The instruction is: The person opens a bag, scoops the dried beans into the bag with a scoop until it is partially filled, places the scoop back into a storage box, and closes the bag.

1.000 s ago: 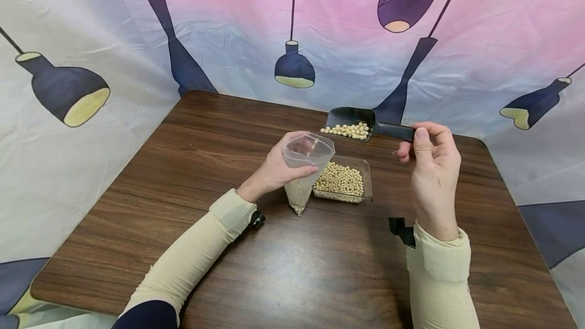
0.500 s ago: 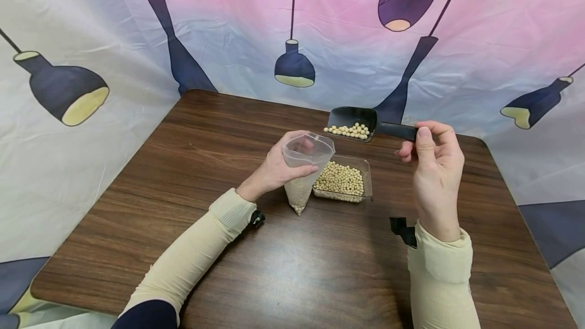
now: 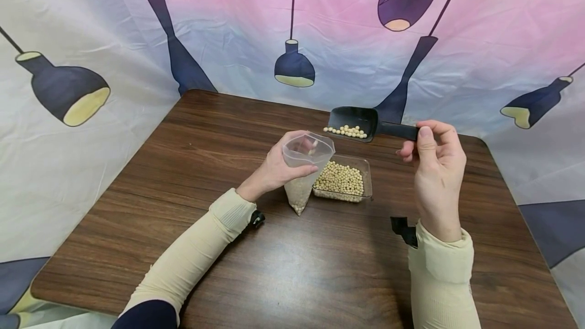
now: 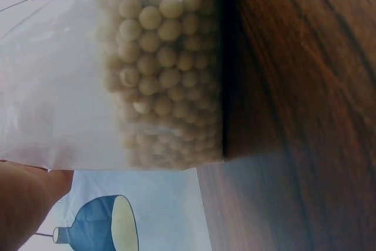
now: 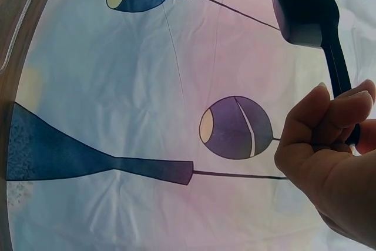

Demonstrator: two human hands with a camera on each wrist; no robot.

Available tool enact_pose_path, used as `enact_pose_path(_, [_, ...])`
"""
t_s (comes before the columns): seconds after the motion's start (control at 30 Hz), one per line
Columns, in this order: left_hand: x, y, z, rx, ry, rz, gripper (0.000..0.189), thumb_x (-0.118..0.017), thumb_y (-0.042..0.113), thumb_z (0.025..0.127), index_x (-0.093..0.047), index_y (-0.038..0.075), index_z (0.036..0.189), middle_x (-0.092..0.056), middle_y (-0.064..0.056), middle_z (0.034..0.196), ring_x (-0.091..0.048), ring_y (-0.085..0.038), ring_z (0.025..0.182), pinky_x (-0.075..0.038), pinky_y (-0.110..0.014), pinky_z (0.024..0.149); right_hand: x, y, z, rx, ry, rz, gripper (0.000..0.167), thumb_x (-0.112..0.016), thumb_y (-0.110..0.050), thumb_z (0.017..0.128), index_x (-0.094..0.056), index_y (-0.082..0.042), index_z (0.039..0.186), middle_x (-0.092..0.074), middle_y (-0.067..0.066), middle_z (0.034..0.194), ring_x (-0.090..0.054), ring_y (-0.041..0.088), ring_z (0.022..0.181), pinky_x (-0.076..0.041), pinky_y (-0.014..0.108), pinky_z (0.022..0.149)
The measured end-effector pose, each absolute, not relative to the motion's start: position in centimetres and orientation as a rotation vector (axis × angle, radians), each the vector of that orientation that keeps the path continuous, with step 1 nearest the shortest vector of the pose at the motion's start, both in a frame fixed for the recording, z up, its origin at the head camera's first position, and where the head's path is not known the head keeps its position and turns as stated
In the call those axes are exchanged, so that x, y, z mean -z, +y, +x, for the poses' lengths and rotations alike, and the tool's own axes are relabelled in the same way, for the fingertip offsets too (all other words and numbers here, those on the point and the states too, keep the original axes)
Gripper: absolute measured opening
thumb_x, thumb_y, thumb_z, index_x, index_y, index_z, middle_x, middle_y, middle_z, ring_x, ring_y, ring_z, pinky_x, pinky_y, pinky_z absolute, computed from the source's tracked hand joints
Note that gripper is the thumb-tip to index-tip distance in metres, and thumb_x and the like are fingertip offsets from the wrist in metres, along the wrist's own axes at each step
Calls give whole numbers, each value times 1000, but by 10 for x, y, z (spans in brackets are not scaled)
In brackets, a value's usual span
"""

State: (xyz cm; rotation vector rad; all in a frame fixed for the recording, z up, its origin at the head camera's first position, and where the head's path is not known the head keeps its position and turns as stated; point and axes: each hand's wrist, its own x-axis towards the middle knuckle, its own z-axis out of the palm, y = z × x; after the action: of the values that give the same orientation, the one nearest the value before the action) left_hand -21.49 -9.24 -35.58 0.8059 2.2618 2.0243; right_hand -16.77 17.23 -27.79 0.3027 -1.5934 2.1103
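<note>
My left hand (image 3: pixel 280 166) holds a clear plastic bag (image 3: pixel 299 187) by its wide-open mouth. Soybean-like pale beans (image 4: pixel 161 74) fill the lower part of the bag, whose bottom is at the tabletop in the left wrist view. In my right hand (image 3: pixel 436 171) the handle of a black scoop (image 3: pixel 352 116) is pinched between thumb and fingers. The scoop hangs just above and right of the bag's mouth, with a small heap of beans (image 3: pixel 353 132) near its lip. From the right wrist, only the scoop's underside and handle show.
A clear rectangular tub (image 3: pixel 367 179) of the same beans stands on the brown wooden table (image 3: pixel 183 176), right behind the bag. A cloth backdrop (image 3: pixel 237 24) printed with lamps closes off the far side and both flanks.
The heap in the scoop has become smaller. A few beans show inside the bag's mouth. My right hand has shifted slightly to the right; the left hand stays in place.
</note>
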Motion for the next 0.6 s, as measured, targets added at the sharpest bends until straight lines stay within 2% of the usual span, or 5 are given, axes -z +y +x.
enact_pose_path(0.6, [357, -92, -216, -2034, 2259, 817, 67, -77, -2, 78, -44, 2, 136, -57, -22, 117, -56, -34, 111, -49, -42, 91, 278, 173, -167, -2028, -1621, 328, 16, -55, -9, 98, -56, 5, 106, -56, 12, 64, -56, 19, 61, -45, 22, 60])
